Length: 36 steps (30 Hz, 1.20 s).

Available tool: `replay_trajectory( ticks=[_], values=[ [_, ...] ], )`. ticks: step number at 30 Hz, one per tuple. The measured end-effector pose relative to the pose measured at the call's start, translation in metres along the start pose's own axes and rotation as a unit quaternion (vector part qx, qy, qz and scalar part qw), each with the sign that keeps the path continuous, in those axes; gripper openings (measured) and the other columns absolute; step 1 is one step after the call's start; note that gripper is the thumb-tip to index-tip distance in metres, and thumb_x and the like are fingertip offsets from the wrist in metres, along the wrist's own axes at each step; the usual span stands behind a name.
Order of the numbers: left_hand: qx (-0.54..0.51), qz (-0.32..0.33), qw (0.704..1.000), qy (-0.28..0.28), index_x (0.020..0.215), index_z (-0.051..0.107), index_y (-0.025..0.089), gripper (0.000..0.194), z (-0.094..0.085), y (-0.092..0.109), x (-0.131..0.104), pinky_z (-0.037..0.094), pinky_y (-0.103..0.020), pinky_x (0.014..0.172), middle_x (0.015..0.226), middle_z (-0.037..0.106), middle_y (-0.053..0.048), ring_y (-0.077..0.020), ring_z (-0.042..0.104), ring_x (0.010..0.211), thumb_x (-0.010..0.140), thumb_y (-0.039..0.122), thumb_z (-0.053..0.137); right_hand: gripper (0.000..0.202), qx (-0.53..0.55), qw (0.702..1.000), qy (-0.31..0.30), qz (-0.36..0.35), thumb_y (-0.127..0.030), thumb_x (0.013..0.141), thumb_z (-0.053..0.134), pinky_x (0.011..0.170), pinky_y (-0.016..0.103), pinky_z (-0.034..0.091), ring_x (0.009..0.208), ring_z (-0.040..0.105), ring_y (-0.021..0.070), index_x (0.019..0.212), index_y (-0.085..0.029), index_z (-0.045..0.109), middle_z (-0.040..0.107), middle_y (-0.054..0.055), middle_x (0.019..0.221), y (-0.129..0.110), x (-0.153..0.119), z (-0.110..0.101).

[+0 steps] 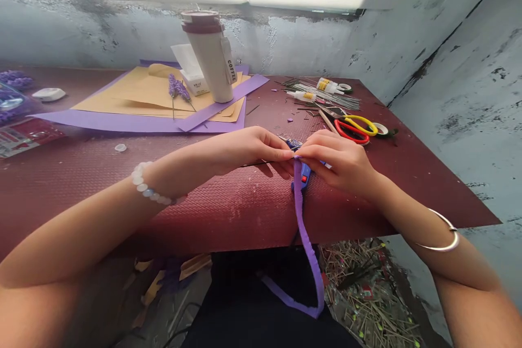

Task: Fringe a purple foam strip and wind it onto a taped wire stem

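My left hand (pixel 267 149) is closed in a pinch on a thin dark wire stem (pixel 256 163), which points out to the left. Fingertips of my right hand (pixel 340 159) meet it and pinch the upper end of a purple paper strip (pixel 300 212) against the stem's tip. From there the strip hangs over the table's front edge and curls across my dark clothing. Behind and below the fingers lies a blue tool with a red switch (pixel 304 178), probably a glue gun, partly hidden by both hands.
Scissors (pixel 355 129), small glue bottles (pixel 327 86) and many loose wires (pixel 322 97) lie at the back right. A coffee tumbler (pixel 207 60) stands on purple and tan paper (pixel 142 92) with purple flower stems (pixel 178 88). A white cap (pixel 120 148) sits at left.
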<state>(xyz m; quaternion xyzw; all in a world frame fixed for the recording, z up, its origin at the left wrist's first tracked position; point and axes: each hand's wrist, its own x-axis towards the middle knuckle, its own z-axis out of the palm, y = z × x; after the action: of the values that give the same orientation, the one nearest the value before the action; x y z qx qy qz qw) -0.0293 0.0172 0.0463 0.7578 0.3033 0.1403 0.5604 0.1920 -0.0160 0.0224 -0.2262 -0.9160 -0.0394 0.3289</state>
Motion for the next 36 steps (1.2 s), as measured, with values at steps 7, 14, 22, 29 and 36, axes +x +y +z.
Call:
replay_trajectory(
  ticks=[7, 14, 22, 29, 36],
  values=[
    [-0.021, -0.006, 1.0, -0.016, 0.082, 0.078, 0.02, 0.025, 0.001, 0.003, -0.002, 0.053, -0.02, 0.057, 0.081, 0.079, -0.007, -0.0151, 0.074, 0.073, 0.089, 0.034, 0.059, 0.02, -0.012, 0.999, 0.015, -0.028, -0.021, 0.098, 0.047, 0.082, 0.037, 0.049, 0.081, 0.06, 0.0179, 0.1, -0.027, 0.067, 0.07, 0.004, 0.086, 0.002, -0.003, 0.001],
    [-0.009, -0.016, 1.0, -0.006, 0.08, 0.077, 0.021, 0.024, 0.004, 0.001, -0.002, 0.051, -0.02, 0.055, 0.074, 0.078, -0.005, -0.0141, 0.072, 0.068, 0.086, 0.04, 0.063, 0.023, -0.069, 0.996, -0.035, -0.038, -0.022, 0.099, 0.046, 0.092, 0.043, 0.045, 0.087, 0.061, 0.0184, 0.102, -0.031, 0.067, 0.071, 0.002, 0.093, -0.001, -0.004, -0.008],
    [0.046, 0.008, 0.996, 0.08, 0.074, 0.074, 0.022, 0.019, 0.009, 0.005, -0.006, 0.048, -0.021, 0.054, 0.069, 0.074, -0.002, -0.0128, 0.067, 0.065, 0.083, 0.036, 0.065, 0.022, 0.0, 1.0, 0.021, 0.014, -0.012, 0.094, 0.045, 0.086, 0.039, 0.048, 0.09, 0.062, 0.0186, 0.104, -0.023, 0.062, 0.07, 0.005, 0.096, -0.003, -0.001, -0.001],
    [0.206, 0.095, 0.955, 0.189, 0.074, 0.073, 0.019, 0.015, 0.018, 0.01, -0.01, 0.044, -0.022, 0.056, 0.065, 0.071, 0.001, -0.0099, 0.06, 0.058, 0.083, 0.029, 0.067, 0.015, 0.246, 0.945, -0.037, 0.215, -0.015, 0.092, 0.043, 0.071, 0.029, 0.047, 0.08, 0.06, 0.0139, 0.095, -0.016, 0.058, 0.066, 0.004, 0.089, -0.01, 0.006, -0.005],
    [0.384, 0.145, 0.883, 0.229, 0.071, 0.072, 0.018, 0.016, 0.029, 0.012, -0.016, 0.038, -0.022, 0.056, 0.064, 0.07, 0.002, -0.0079, 0.055, 0.055, 0.084, 0.022, 0.063, 0.008, 0.184, 0.972, -0.049, 0.139, -0.025, 0.092, 0.06, 0.067, 0.025, 0.046, 0.075, 0.059, 0.0125, 0.093, -0.017, 0.059, 0.067, 0.003, 0.086, -0.008, 0.003, -0.004]
  ],
)
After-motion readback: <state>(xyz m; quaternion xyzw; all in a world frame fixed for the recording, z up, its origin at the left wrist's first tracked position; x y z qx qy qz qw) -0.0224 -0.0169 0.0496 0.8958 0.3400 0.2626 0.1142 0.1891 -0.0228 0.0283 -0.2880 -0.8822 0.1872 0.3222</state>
